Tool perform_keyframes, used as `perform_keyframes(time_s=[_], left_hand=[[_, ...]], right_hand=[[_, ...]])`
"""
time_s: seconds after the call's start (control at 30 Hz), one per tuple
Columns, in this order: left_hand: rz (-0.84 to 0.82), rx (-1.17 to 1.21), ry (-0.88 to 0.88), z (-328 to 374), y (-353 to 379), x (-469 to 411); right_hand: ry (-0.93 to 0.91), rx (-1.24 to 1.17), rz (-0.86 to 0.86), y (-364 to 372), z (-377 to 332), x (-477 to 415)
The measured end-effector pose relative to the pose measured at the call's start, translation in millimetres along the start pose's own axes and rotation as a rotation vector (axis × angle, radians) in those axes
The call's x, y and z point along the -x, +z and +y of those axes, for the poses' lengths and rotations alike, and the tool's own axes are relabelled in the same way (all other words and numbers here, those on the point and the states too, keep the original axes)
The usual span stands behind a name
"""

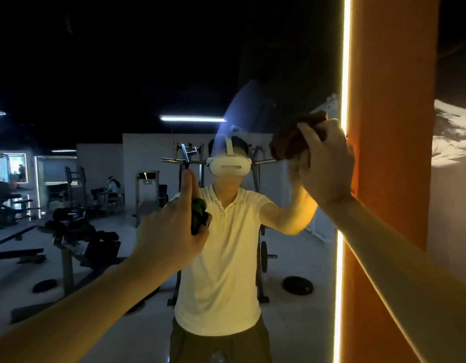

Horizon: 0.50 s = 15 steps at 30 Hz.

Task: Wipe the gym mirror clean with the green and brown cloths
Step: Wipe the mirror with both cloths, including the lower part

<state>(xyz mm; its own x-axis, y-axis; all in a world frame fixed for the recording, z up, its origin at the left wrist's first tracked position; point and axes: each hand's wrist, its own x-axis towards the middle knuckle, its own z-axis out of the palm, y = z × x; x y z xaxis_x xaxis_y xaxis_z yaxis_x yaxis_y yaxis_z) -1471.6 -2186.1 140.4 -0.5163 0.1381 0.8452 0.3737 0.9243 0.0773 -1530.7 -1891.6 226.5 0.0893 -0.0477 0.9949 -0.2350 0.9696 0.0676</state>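
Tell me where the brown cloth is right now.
In the head view, the brown cloth is upper right, bunched in the right hand against the mirror, just left of the lit strip.

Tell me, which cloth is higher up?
The brown cloth, in the right hand beside the glowing strip; the green cloth in the left hand is lower.

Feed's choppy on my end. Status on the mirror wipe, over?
Left hand grips green cloth, forefinger raised. Right hand holds brown cloth against mirror, by light strip. Hazy patch left of it. Nothing in the way.
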Motion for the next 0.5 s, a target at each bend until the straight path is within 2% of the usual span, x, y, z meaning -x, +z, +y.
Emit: perform_keyframes(time_s=[0.1,0.17,0.27,0.33,0.37,0.5], left_hand=[[-0.009,0.114,-0.035,7.0,8.0,-5.5],[0.0,0.189,-0.047,14.8,14.6,-8.6],[0.075,0.187,0.025,26.1,23.6,-11.6],[0.084,0.179,0.043,29.1,26.8,-11.8],[0.076,0.186,0.043,29.0,28.2,-11.8],[0.044,0.29,-0.005,27.8,31.1,-10.1]], right_hand=[[0.139,-0.091,0.022,5.6,-23.2,48.6],[0.067,-0.124,-0.014,2.1,-39.6,113.8],[-0.21,-0.099,-0.229,-17.0,-29.1,169.2],[-0.306,-0.057,-0.317,-22.9,-9.2,147.6],[-0.275,-0.034,-0.321,-21.6,1.5,125.7],[0.017,0.025,-0.147,-18.9,33.9,21.0]])
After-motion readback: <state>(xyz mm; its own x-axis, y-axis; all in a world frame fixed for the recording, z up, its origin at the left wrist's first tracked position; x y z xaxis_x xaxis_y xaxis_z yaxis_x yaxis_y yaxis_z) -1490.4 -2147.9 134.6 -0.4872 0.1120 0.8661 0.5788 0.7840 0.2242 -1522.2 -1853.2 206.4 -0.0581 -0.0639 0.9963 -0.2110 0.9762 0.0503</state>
